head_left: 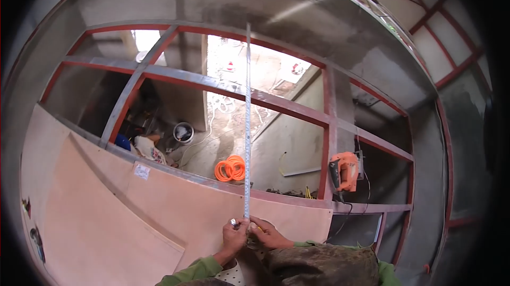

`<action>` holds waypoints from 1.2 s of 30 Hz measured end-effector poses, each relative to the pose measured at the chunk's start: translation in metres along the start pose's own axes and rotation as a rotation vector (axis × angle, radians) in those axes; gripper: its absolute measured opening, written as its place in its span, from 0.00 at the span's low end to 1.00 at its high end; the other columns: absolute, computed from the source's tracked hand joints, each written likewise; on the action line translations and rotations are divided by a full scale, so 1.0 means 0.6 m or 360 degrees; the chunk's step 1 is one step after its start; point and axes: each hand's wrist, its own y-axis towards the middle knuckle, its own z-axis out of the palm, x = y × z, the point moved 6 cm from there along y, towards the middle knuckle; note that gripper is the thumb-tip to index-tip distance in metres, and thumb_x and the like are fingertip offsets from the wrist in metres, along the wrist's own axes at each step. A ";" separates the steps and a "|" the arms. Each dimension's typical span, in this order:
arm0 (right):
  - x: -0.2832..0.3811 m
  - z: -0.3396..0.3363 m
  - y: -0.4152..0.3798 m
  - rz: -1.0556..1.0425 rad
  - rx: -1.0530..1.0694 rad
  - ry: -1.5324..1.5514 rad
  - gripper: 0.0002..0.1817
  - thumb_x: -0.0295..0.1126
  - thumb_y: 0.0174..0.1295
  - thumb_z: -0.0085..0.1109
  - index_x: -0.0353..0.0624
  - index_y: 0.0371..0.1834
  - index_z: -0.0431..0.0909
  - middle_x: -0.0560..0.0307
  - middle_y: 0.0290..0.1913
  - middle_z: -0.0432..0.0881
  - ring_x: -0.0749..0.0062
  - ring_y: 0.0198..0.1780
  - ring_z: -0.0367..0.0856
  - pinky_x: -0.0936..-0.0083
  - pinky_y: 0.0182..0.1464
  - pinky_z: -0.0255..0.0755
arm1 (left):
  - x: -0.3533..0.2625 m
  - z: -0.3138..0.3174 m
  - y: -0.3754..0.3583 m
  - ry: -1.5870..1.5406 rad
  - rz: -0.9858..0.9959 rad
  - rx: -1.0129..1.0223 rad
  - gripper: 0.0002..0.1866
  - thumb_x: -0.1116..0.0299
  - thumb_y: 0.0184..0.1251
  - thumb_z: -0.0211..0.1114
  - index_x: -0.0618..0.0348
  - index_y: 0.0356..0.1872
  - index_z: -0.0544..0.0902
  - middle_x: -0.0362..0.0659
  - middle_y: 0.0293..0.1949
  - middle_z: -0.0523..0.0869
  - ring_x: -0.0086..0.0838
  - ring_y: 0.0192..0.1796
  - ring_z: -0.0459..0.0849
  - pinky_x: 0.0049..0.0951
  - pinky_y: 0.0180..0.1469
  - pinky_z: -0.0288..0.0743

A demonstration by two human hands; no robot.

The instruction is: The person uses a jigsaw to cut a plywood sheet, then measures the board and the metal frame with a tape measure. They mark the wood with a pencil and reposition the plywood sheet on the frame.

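Observation:
A tape measure blade (247,126) runs out straight from my hands across the open metal frame to the grey wall at the far side. My left hand (232,241) is closed at the near end of the blade, its fingers pinching it; something silvery shows at these fingers. Right beside it, my right hand (271,235) is closed around the tape measure's body, which is mostly hidden, with a bit of yellow at the fingers. Both hands are above the edge of a pinkish-brown board (196,206) lying on the frame.
Red and grey beams (297,106) border openings onto a lower floor. Down there are an orange coiled hose (230,169) and a white bucket (183,133). An orange power tool (345,171) with a cord rests on the frame at right. A paper label (142,171) is on the board.

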 end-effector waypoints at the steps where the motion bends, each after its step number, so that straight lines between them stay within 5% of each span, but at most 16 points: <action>1: -0.014 -0.021 0.003 -0.0009 -0.0030 -0.0003 0.30 0.40 0.75 0.51 0.41 0.76 0.58 0.48 0.66 0.72 0.69 0.66 0.71 0.72 0.67 0.65 | -0.012 0.011 0.004 0.0187 0.0200 0.0019 0.11 0.66 0.71 0.65 0.64 0.33 0.85 0.39 0.29 0.85 0.18 0.30 0.79 0.22 0.34 0.73; 4: -0.034 -0.039 -0.026 0.0282 0.0026 0.0057 0.33 0.39 0.73 0.50 0.43 0.78 0.55 0.48 0.67 0.71 0.65 0.65 0.72 0.69 0.66 0.68 | -0.029 0.043 0.002 0.0372 0.0330 0.0137 0.13 0.65 0.70 0.67 0.66 0.32 0.86 0.41 0.26 0.85 0.21 0.28 0.80 0.26 0.33 0.75; 6: 0.036 -0.020 -0.063 0.0471 -0.0086 0.1334 0.29 0.31 0.72 0.44 0.45 0.77 0.57 0.49 0.63 0.76 0.65 0.60 0.78 0.69 0.57 0.78 | -0.030 0.068 0.000 0.0362 0.0276 0.0244 0.13 0.65 0.69 0.67 0.66 0.32 0.87 0.42 0.25 0.85 0.23 0.27 0.80 0.29 0.32 0.75; 10: 0.002 -0.041 -0.099 0.0349 -0.0382 0.1201 0.28 0.34 0.71 0.44 0.47 0.75 0.62 0.48 0.58 0.80 0.68 0.58 0.79 0.68 0.51 0.82 | -0.021 0.109 -0.006 0.0454 0.0242 0.0445 0.16 0.59 0.69 0.66 0.65 0.33 0.88 0.46 0.25 0.87 0.25 0.27 0.82 0.31 0.33 0.76; 12: -0.018 -0.081 -0.108 0.0388 -0.0628 0.0386 0.26 0.38 0.72 0.44 0.45 0.73 0.67 0.48 0.56 0.82 0.69 0.57 0.80 0.69 0.55 0.78 | -0.025 0.117 -0.004 0.0714 0.0249 0.0452 0.18 0.57 0.70 0.65 0.65 0.33 0.88 0.47 0.25 0.87 0.25 0.27 0.83 0.31 0.33 0.77; 14: -0.062 -0.115 -0.109 0.0313 -0.0779 0.0306 0.25 0.39 0.72 0.44 0.43 0.70 0.70 0.48 0.55 0.83 0.68 0.56 0.80 0.69 0.56 0.76 | -0.035 0.123 0.000 0.0891 0.0220 0.0511 0.20 0.53 0.71 0.64 0.64 0.35 0.88 0.48 0.24 0.87 0.27 0.27 0.84 0.32 0.34 0.77; 18: -0.055 -0.174 -0.154 0.0448 -0.1050 -0.0220 0.24 0.40 0.71 0.42 0.37 0.61 0.78 0.47 0.50 0.85 0.64 0.53 0.81 0.69 0.59 0.70 | -0.027 0.097 0.030 0.0091 -0.0105 0.0708 0.19 0.56 0.72 0.64 0.66 0.39 0.87 0.46 0.29 0.89 0.28 0.31 0.86 0.34 0.35 0.78; 20: -0.057 -0.210 -0.172 0.0339 -0.1041 -0.0438 0.24 0.40 0.70 0.42 0.34 0.57 0.80 0.49 0.47 0.86 0.64 0.52 0.81 0.68 0.57 0.72 | -0.054 0.048 0.057 0.0632 0.0489 0.0480 0.17 0.59 0.73 0.64 0.67 0.37 0.86 0.45 0.30 0.89 0.23 0.32 0.84 0.31 0.34 0.77; 22: -0.084 -0.260 -0.194 0.0311 -0.1048 -0.0572 0.22 0.37 0.68 0.45 0.35 0.56 0.80 0.52 0.44 0.85 0.72 0.47 0.82 0.71 0.53 0.74 | -0.057 -0.007 0.079 0.0684 0.0531 0.0313 0.15 0.61 0.73 0.64 0.66 0.35 0.86 0.40 0.26 0.86 0.18 0.29 0.80 0.26 0.31 0.74; 26: -0.059 -0.282 -0.226 0.0322 -0.1270 -0.0206 0.21 0.35 0.68 0.43 0.37 0.55 0.81 0.60 0.34 0.80 0.75 0.32 0.80 0.73 0.28 0.78 | -0.094 -0.113 0.108 0.0683 0.0496 0.0195 0.14 0.62 0.73 0.65 0.66 0.34 0.86 0.33 0.23 0.79 0.16 0.26 0.74 0.22 0.29 0.70; 27: -0.080 -0.303 -0.232 0.0337 -0.1289 -0.0182 0.21 0.35 0.68 0.43 0.37 0.55 0.81 0.60 0.34 0.80 0.75 0.32 0.80 0.73 0.28 0.78 | -0.096 -0.145 0.121 0.0700 0.0503 0.0103 0.14 0.62 0.73 0.65 0.66 0.35 0.86 0.33 0.24 0.79 0.16 0.27 0.74 0.22 0.30 0.70; 29: -0.119 -0.345 -0.240 0.0143 -0.1255 -0.0436 0.20 0.35 0.68 0.43 0.38 0.55 0.82 0.61 0.32 0.79 0.77 0.28 0.79 0.75 0.18 0.75 | -0.114 -0.193 0.142 0.0762 0.0586 -0.0026 0.14 0.62 0.73 0.65 0.65 0.37 0.85 0.34 0.27 0.81 0.16 0.29 0.75 0.22 0.31 0.70; 30: -0.117 -0.346 -0.244 0.0154 -0.1278 -0.0417 0.20 0.35 0.68 0.43 0.38 0.55 0.82 0.61 0.32 0.79 0.77 0.28 0.79 0.75 0.18 0.75 | -0.137 -0.209 0.147 0.0803 0.0667 -0.0067 0.13 0.62 0.73 0.65 0.65 0.38 0.85 0.35 0.28 0.82 0.16 0.31 0.76 0.21 0.32 0.71; 32: -0.102 -0.348 -0.247 0.0218 -0.1431 -0.0165 0.14 0.34 0.67 0.45 0.36 0.39 0.80 0.62 0.27 0.74 0.79 0.28 0.75 0.76 0.23 0.74 | -0.188 -0.232 0.154 0.1031 0.0831 -0.0181 0.13 0.63 0.73 0.65 0.66 0.42 0.85 0.38 0.32 0.83 0.19 0.34 0.78 0.22 0.35 0.73; 36: -0.090 -0.350 -0.245 0.0254 -0.1431 -0.0146 0.14 0.35 0.67 0.46 0.38 0.35 0.80 0.60 0.27 0.75 0.77 0.25 0.76 0.73 0.18 0.75 | -0.265 -0.254 0.181 0.1133 0.0923 -0.0189 0.17 0.62 0.71 0.66 0.68 0.50 0.82 0.50 0.46 0.85 0.31 0.43 0.84 0.32 0.47 0.78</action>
